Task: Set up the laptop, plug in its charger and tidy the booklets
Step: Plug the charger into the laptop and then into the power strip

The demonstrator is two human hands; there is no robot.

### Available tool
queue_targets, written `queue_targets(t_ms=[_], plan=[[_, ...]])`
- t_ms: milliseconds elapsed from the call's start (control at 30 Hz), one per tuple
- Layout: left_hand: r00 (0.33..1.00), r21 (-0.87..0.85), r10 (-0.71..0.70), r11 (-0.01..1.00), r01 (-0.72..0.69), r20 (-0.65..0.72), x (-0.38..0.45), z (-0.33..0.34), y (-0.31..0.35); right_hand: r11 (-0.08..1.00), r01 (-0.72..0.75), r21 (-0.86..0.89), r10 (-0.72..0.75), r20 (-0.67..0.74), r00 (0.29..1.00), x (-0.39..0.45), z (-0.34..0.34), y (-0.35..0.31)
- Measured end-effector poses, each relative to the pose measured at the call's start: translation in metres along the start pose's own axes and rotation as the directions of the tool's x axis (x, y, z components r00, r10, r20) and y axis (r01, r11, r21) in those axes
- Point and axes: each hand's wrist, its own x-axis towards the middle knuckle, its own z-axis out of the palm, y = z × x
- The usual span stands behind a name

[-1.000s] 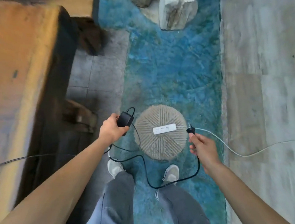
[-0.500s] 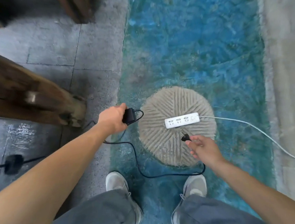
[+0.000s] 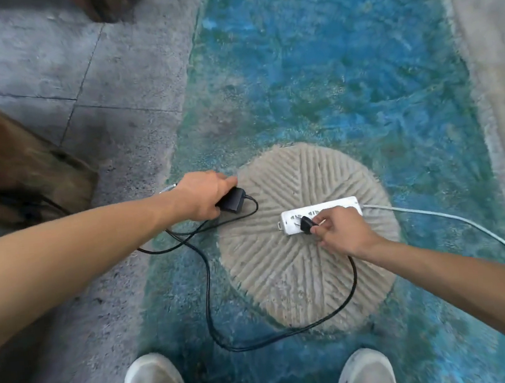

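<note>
A white power strip (image 3: 290, 221) lies on a round grooved stone (image 3: 297, 275) set in the blue floor. My right hand (image 3: 342, 229) pinches the charger's black plug (image 3: 306, 225) and presses it against a socket near the strip's left end. My left hand (image 3: 203, 195) grips the black charger brick (image 3: 231, 201) at the stone's left edge. The black charger cable (image 3: 212, 309) loops over the floor from the brick to the plug. The laptop and the booklets are out of view.
The strip's white lead (image 3: 459, 223) trails off to the right. A dark wooden furniture leg (image 3: 16, 167) stands at the left on grey paving. My two white shoes (image 3: 153, 380) sit at the bottom edge. A pale rug border (image 3: 491, 51) runs along the right.
The view has dropped closer to the floor. My right hand has carried the plug up from the stone onto the power strip. My left hand has lowered the brick toward the stone's edge.
</note>
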Motion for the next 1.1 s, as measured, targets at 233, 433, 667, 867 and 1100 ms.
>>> queue_targets(t_ms=[233,433,667,867,1100], plan=[[0.994,0.021,0.105,0.994,-0.104,-0.021,0.019,0.028,0.023,0.990,0.050,-0.134,-0.048,0.015,0.999,0.011,-0.012,-0.002],[0.981,0.095,0.188,0.978,-0.184,-0.042,0.025,0.039,0.030,0.989,0.012,-0.149,0.001,0.085,0.996,0.012,-0.015,-0.017],[0.960,0.035,0.242,0.970,-0.239,-0.143,0.024,0.054,0.024,0.986,-0.017,-0.165,0.033,0.092,0.995,0.016,-0.014,-0.026],[0.946,-0.070,0.273,0.955,-0.289,-0.173,0.020,0.067,0.015,0.976,-0.078,0.206,0.063,0.077,0.995,0.024,-0.009,-0.027],[0.949,-0.096,0.269,0.953,-0.286,-0.163,0.018,0.074,0.017,0.900,-0.078,0.430,-0.074,0.325,0.943,0.028,-0.011,-0.003]])
